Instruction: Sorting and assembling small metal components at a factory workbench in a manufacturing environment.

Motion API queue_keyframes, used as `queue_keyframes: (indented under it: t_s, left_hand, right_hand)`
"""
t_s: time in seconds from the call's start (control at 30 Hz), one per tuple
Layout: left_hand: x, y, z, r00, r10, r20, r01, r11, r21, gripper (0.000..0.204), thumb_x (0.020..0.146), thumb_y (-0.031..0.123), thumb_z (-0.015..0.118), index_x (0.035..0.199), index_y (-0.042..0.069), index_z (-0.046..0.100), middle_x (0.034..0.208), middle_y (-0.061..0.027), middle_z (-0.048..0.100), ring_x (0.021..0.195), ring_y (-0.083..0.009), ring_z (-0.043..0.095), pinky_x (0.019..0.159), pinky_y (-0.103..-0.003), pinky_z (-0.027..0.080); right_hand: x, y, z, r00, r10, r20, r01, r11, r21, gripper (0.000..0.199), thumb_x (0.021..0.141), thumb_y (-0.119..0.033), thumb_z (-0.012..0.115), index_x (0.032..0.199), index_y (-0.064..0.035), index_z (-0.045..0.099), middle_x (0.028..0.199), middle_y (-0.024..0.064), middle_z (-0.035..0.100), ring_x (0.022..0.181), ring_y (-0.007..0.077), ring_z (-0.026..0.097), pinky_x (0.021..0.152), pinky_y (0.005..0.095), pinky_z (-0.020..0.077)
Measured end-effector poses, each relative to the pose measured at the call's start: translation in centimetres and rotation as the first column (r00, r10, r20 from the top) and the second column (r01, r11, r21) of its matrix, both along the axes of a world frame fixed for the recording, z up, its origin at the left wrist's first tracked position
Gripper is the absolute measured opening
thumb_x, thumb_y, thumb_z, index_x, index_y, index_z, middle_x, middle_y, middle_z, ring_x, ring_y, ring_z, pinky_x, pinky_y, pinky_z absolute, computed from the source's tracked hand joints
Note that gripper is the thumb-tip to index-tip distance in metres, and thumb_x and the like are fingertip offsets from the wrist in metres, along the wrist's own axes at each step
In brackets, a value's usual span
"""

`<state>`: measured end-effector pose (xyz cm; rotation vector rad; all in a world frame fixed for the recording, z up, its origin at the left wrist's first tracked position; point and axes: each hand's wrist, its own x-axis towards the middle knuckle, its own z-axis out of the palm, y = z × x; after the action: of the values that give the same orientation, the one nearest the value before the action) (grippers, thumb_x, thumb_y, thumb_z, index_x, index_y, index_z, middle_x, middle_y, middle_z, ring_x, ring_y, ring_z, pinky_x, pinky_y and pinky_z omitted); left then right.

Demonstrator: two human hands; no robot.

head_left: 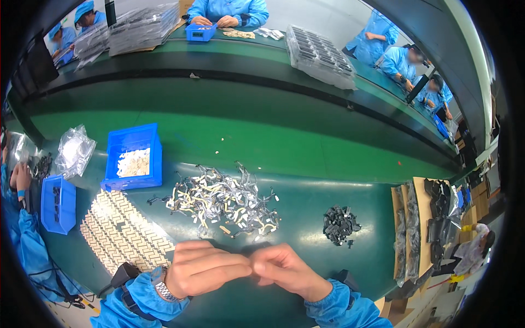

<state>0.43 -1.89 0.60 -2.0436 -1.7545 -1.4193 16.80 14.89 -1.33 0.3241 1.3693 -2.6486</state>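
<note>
Two bare hands are touching at the fingertips in the lower centre of the frame as I am watching through the head camera. The left hand (205,270) is curving its fingers inward, and the right hand (290,273) is bending its fingers toward them; I am not managing to tell whether anything is being pinched between them. Just above them, a loose heap of short black, white and cream cable-like pieces (224,199) is lying at mid-frame on the dark green, smooth tabletop (306,202). Left of centre, a flat sheet of cream, angular pieces in slanting rows (126,229) is lying near the left wrist. Above it, an open blue plastic bin (157,164) is holding small whitish pieces (134,162). Right of centre, a small pile of black, chunky parts (339,224) is sitting well apart from the heap.
</note>
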Motion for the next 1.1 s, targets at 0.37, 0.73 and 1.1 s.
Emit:
queue_keyframes:
  t_s: [0.37, 0.73, 1.1]
  left_hand:
    - [0.7, 0.9, -0.3, 0.911, 0.196, 0.363, -0.161, 0.979, -0.125, 0.011, 0.078, 0.004, 0.08, 0.085, 0.004, 0.072, 0.08, -0.0083, 0.074, 0.06, -0.0161, 0.067, 0.055, -0.027, 0.052]
    - [1.4, 1.1, -0.7, 0.924, 0.226, 0.308, -0.183, 0.969, -0.165, 0.009, 0.08, 0.005, 0.079, 0.085, 0.005, 0.073, 0.08, -0.0075, 0.073, 0.067, -0.0231, 0.071, 0.057, -0.032, 0.054]
    - [-0.1, 0.5, -1.6, 0.381, 0.291, 0.878, 0.338, 0.84, -0.425, 0.012, 0.09, 0.011, 0.077, 0.093, -0.001, 0.073, 0.08, -0.0056, 0.073, 0.065, -0.0066, 0.065, 0.052, -0.022, 0.051]
  right_hand:
    - [-1.1, 0.0, 1.7, 0.863, -0.107, -0.494, 0.481, 0.477, 0.736, 0.029, 0.082, -0.009, 0.084, 0.11, -0.0081, 0.078, 0.103, 0.0084, 0.072, 0.081, 0.019, 0.067, 0.069, 0.0303, 0.0564]
    - [-1.6, -0.5, 0.4, 0.777, -0.057, -0.627, 0.629, 0.105, 0.77, 0.028, 0.071, -0.012, 0.092, 0.093, -0.0056, 0.077, 0.085, 0.0054, 0.071, 0.072, 0.0179, 0.066, 0.063, 0.0301, 0.0538]
    - [-1.8, -0.5, 0.3, 0.921, -0.139, -0.364, 0.388, 0.418, 0.822, 0.025, 0.077, -0.019, 0.091, 0.093, -0.0074, 0.075, 0.077, -0.001, 0.066, 0.063, 0.0077, 0.054, 0.056, 0.0246, 0.0459]
